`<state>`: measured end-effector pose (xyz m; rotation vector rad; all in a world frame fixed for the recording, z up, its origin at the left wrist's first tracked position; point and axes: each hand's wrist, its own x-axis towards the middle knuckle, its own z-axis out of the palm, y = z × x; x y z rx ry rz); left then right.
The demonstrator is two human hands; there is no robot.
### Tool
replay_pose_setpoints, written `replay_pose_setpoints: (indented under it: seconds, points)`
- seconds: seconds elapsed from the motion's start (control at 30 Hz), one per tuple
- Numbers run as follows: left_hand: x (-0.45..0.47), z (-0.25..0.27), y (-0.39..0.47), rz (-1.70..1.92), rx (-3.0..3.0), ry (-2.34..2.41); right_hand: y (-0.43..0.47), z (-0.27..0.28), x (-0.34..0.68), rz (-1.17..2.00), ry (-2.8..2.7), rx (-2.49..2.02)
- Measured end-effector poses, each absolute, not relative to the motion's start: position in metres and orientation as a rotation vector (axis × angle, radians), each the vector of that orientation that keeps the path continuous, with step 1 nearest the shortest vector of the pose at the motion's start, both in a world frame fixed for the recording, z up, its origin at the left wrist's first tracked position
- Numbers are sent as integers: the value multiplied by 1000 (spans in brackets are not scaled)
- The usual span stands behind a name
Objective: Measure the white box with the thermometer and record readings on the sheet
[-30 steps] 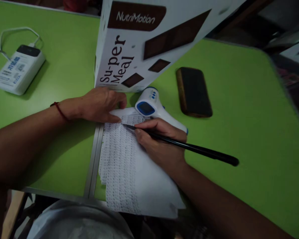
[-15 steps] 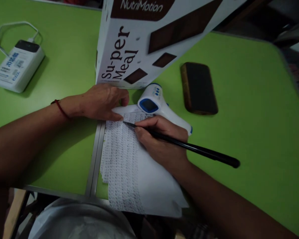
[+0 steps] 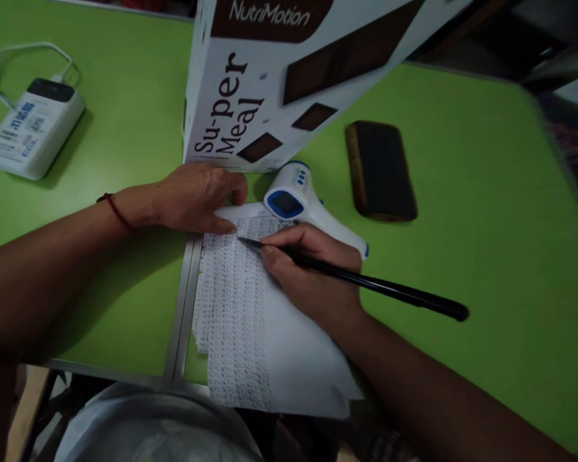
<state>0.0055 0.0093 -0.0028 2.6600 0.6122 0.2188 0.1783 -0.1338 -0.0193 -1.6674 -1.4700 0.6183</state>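
Note:
My right hand pinches a long black pen near its tip, which points at the upper part of a paper sheet. Rows of small handwritten marks cover the sheet's left half, while its right side is blank. More written sheets show beneath its left edge. My left hand rests at the sheet's top left, thumb on the paper and apart from the curled index finger; its other fingers are mostly hidden. A white and blue infrared thermometer lies across the paper's top, its handle partly behind my right hand.
A tall white carton stands behind the thermometer. To its right lies a dark phone in a brown case. A white power bank with a cable sits at left. A metal seam divides the green table.
The pen's far end has swung slightly right and up, with its tip nearly in the same spot. The whole view has shifted slightly; my left hand stays put on the paper.

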Motion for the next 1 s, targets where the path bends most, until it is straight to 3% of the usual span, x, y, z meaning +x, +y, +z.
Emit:
replay_pose_setpoints:
  seconds: [1.0]
  points:
    - [4,-1,9,183,2648,628,-133,-23,175,543,-1340,-1659]
